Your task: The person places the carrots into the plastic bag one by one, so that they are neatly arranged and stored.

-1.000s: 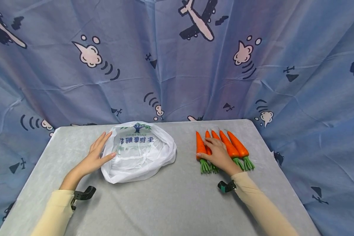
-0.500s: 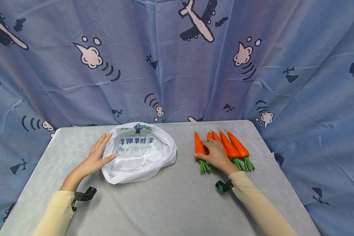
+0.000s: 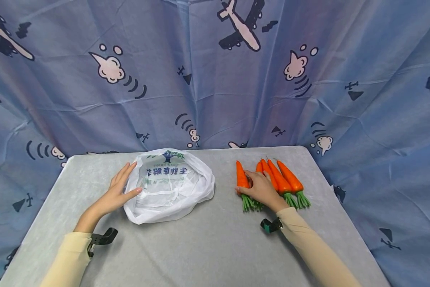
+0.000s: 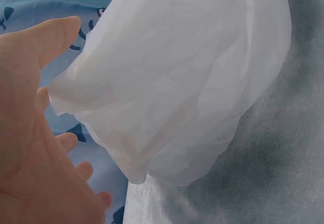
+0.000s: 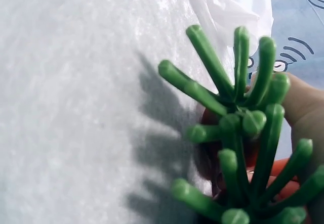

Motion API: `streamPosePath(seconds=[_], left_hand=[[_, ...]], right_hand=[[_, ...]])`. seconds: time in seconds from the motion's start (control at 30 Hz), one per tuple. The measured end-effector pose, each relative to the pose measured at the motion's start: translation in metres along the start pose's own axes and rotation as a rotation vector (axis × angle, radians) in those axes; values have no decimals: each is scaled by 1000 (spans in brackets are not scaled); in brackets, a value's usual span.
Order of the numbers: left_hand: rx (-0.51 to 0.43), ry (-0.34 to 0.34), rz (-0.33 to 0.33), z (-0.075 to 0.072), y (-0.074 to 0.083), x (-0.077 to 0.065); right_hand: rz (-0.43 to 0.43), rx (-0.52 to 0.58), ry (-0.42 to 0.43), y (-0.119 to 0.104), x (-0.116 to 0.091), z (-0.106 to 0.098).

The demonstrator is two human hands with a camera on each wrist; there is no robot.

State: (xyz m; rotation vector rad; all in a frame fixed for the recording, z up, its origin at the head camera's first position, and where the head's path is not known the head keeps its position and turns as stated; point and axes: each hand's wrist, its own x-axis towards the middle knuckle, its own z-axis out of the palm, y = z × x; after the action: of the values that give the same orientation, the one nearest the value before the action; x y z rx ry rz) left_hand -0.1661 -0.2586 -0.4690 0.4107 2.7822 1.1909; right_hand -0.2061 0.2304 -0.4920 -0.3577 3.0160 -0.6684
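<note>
A white plastic bag (image 3: pixel 180 199) with dark printing and a green tree picture lies at the table's left, its mouth spread wide. Beside its left rim is my left hand (image 3: pixel 108 201), fingers straight and thumb over the edge; in the left wrist view the bag (image 4: pixel 172 82) is in front of the palm. At the right, several orange carrots with green stalks lie in a row. My right hand (image 3: pixel 265 191) pinches the leftmost carrot (image 3: pixel 240 171) between thumb and fingers and partly covers the carrot beside it. Green stalks (image 5: pixel 205 57) fill the right wrist view.
The grey cloth-covered table (image 3: pixel 200 255) carries the bag and carrots, with a bare strip between them. A blue patterned curtain (image 3: pixel 207 79) hangs directly behind the table's back edge. Each wrist wears a black camera mount (image 3: pixel 105 237).
My right hand has shifted slightly left with the leftmost carrot, widening the gap to the others. The neighbouring carrots' tips have moved a little right. My left hand and the bag stay put.
</note>
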Motion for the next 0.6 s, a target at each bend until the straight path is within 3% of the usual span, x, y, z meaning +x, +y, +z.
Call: streamPosePath(seconds=[0.33,0.6], left_hand=[[-2,-3,-6,1,-1,0],[1,-4,-9,0,-2,0]], right_hand=[[-22,11,29,-2,5,5],[-2,120,21,-1,10,-2]])
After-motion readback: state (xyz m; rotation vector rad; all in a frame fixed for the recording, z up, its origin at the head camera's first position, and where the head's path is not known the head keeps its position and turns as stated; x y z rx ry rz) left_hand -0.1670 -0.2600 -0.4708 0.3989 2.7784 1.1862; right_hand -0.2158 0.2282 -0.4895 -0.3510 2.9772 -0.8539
